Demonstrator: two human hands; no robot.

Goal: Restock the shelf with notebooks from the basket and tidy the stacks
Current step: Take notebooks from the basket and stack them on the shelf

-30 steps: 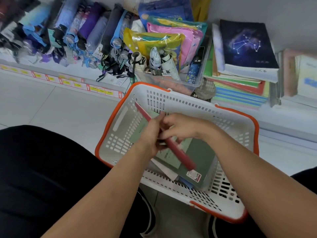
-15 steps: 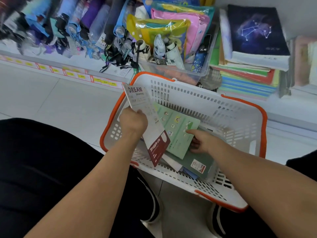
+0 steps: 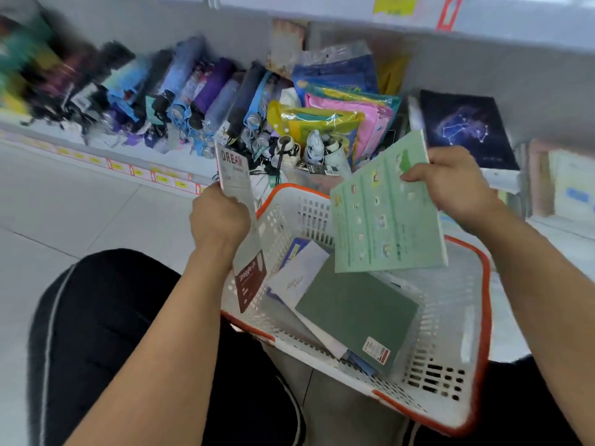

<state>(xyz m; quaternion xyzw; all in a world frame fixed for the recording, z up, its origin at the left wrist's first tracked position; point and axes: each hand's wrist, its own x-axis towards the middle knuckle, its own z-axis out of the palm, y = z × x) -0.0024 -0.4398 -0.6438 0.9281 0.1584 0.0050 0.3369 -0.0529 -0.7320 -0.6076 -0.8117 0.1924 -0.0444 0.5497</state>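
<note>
Since half a second before, the right hand (image 3: 457, 185) had left the basket and risen with the pale green notebook (image 3: 383, 214), which had lain among the others, while the left hand (image 3: 219, 217) had lifted its white and maroon notebook (image 3: 240, 220) a little higher.

Far left on the bottom shelf (image 3: 96, 149) lay a row of folded umbrellas (image 3: 180, 94), blurred at the left end. Yellow price tags (image 3: 161, 178) ran along the shelf edge above the pale tiled floor (image 3: 64, 214). A black-clad knee (image 3: 103, 317) filled the lower left.

The left hand's fingers were curled round the long edge of the white and maroon notebook, held nearly edge-on just outside the left rim of the basket (image 3: 450, 387), its top marked "DREAM".

Behind the basket stood a clear bin of coloured plastic pouches (image 3: 335, 123). The white basket with its orange rim rested on the floor between the knees, tilted, and inside it lay a dark green notebook (image 3: 357, 310) with a red label at its lower corner, on top of a white booklet (image 3: 296, 278) and other sheets beneath.

The right hand pinched the upper right edge of the pale green notebook, thumb on the front face, holding it tilted above the basket's far side.

Behind that hand, a dark constellation-cover notebook (image 3: 463, 127) sat on a stack on the shelf; more pale stacks (image 3: 566, 185) stood further right, blurred.
</note>
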